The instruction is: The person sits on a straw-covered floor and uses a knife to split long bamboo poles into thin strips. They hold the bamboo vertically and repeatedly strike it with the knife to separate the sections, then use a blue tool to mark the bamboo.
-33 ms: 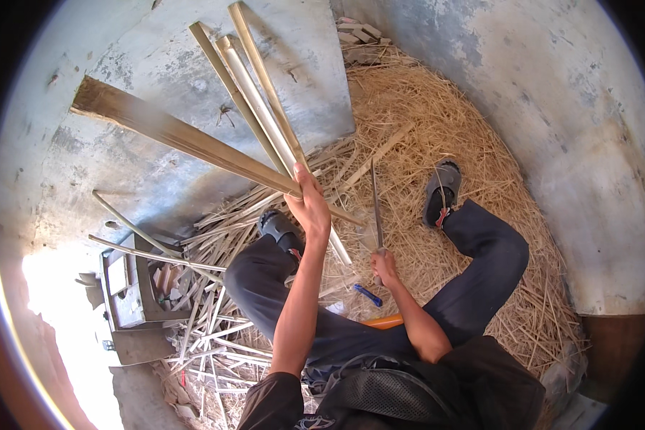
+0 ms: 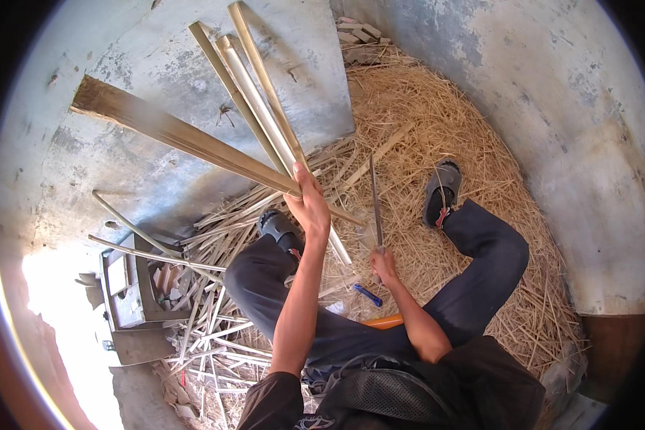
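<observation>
Sitting on a floor strewn with straw, the person grips a bundle of long bamboo strips in the left hand, fingers clenched around their lower ends so that the strips fan upward and away toward the grey wall. One broad flat strip slants off to the left of the others. The right hand is closed around the handle of a long narrow blade, which points up and away from the body, just beside the bundle. A small blue object lies on the floor near the right hand, between the knees. Both legs in dark trousers are bent outward, with a sandal on the right foot resting in the straw. More split strips lie piled on the left, next to a small metal stool.
</observation>
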Available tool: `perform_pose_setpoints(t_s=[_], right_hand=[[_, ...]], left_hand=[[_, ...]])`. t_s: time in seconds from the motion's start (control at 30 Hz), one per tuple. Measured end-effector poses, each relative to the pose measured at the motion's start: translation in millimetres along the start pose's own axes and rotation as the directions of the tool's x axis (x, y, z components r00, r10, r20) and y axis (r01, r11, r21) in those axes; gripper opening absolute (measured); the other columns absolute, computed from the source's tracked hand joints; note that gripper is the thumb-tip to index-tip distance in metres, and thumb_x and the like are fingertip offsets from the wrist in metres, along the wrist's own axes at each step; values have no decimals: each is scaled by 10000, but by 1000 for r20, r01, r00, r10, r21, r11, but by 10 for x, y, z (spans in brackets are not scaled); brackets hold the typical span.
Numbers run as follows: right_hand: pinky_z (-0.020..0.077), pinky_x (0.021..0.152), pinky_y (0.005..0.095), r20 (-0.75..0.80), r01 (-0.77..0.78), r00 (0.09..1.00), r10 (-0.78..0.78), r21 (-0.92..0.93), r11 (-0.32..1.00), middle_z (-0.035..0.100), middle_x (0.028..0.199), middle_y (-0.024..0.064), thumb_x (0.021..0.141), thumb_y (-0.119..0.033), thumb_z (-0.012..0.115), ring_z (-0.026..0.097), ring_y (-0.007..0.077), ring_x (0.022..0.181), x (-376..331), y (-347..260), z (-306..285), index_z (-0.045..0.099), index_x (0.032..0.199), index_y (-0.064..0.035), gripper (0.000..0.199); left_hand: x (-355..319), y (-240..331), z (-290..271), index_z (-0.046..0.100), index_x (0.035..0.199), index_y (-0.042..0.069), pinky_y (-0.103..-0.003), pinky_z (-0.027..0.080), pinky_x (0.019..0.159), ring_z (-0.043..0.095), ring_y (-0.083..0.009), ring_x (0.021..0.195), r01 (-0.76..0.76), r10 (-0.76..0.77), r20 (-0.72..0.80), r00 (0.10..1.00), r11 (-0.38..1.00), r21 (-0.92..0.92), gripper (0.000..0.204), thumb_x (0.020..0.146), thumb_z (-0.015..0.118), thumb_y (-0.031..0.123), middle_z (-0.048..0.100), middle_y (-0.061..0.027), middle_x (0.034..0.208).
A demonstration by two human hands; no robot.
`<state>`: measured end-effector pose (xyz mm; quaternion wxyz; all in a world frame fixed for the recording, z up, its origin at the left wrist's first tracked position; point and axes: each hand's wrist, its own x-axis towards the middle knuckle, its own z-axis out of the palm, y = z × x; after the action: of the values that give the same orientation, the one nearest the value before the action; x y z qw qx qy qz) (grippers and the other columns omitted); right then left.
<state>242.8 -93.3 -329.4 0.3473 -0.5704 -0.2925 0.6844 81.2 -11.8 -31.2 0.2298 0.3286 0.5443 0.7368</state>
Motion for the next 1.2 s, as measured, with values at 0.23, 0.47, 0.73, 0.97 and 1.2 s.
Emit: perform_pose_setpoints(t_s=[0.23, 0.47, 0.73, 0.97, 1.2], right_hand=[[288, 368, 277, 162, 129, 979, -125, -15, 991, 436, 527, -5, 822, -96, 569, 388, 89, 400, -56, -103, 78, 511, 653, -88, 179], [319, 361, 288, 13, -318, 948, 319, -58, 946, 457, 525, 9, 792, -89, 588, 410, 114, 396, 81, 433, -49, 525, 647, -69, 159], [325, 367, 312, 86, 218, 974, -209, -122, 968, 492, 537, 23, 793, -98, 588, 440, 127, 390, 63, -31, 205, 509, 646, -56, 172], [340, 365, 337, 60, 58, 998, -35, -429, 901, 543, 555, 83, 797, -120, 609, 485, 167, 392, 383, 1104, -445, 566, 672, -21, 165], [422, 431, 374, -190, -163, 978, 88, -425, 890, 596, 612, 114, 766, -124, 620, 561, 212, 464, 224, 710, -235, 628, 722, 10, 142]], left_hand=[[-51, -6, -52, 303, 636, 135, -278, 204, 447, 258, -63, 471, -37, 37, 10, 999, 999, -17, 510, 1094, 431, 319, 277, 49, 527], [-50, -25, -161, 299, 610, 117, -278, 213, 460, 274, -70, 477, -3, 4, 2, 1000, 997, -83, 543, 1093, 431, 328, 301, 39, 521], [-86, -46, -241, 293, 604, 127, -280, 216, 470, 272, -74, 491, 6, -6, -4, 1000, 990, -143, 548, 1091, 445, 325, 287, 43, 536], [-77, -32, -281, 275, 617, 139, -278, 223, 461, 260, -74, 481, 28, -32, -16, 999, 979, -201, 533, 1088, 453, 313, 275, 43, 531], [82, -110, -691, 315, 626, 196, -283, 234, 405, 233, -81, 447, 13, -51, -170, 984, 976, -219, 498, 1064, 472, 375, 296, 61, 510]])
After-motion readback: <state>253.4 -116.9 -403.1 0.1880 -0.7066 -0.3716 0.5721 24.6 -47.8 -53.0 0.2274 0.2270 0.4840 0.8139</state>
